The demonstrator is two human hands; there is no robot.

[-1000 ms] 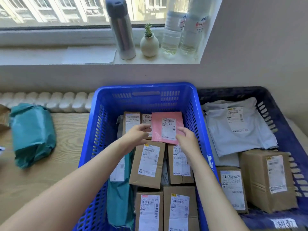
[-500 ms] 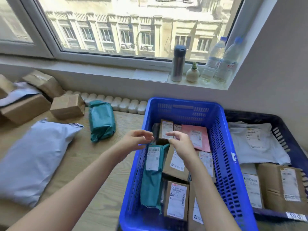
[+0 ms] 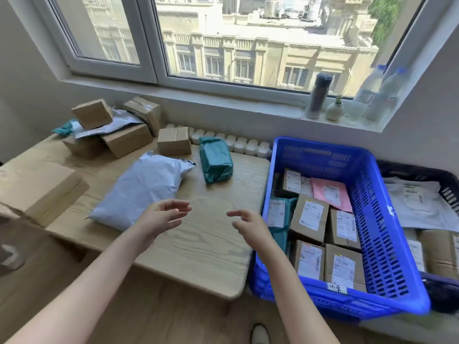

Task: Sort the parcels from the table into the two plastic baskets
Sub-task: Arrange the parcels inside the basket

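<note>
Both hands hover empty over the wooden table (image 3: pixel 203 247), fingers apart: my left hand (image 3: pixel 162 216) near a large pale grey mailer bag (image 3: pixel 142 188), my right hand (image 3: pixel 249 225) just left of the blue basket (image 3: pixel 380 219). That basket holds several labelled cardboard boxes, a teal bag and a pink envelope (image 3: pixel 331 193). A dark basket (image 3: pixel 444 291) to its right holds grey mailers and boxes. On the table lie a teal wrapped parcel (image 3: pixel 215 159), a small cardboard box (image 3: pixel 173 144) and a pile of boxes and bags (image 3: pixel 109 127) at the far left.
A large flat cardboard box (image 3: pixel 37 189) sits at the table's left edge. On the windowsill stand a steel flask (image 3: pixel 318 99), a small plant pot (image 3: pixel 334 111) and water bottles (image 3: pixel 377 95). A radiator top (image 3: pixel 238 144) runs behind the table.
Both hands have left the blue basket and moved left over the table, leaving the pink envelope inside. The view has swung left and pulled back, showing more of the table.
</note>
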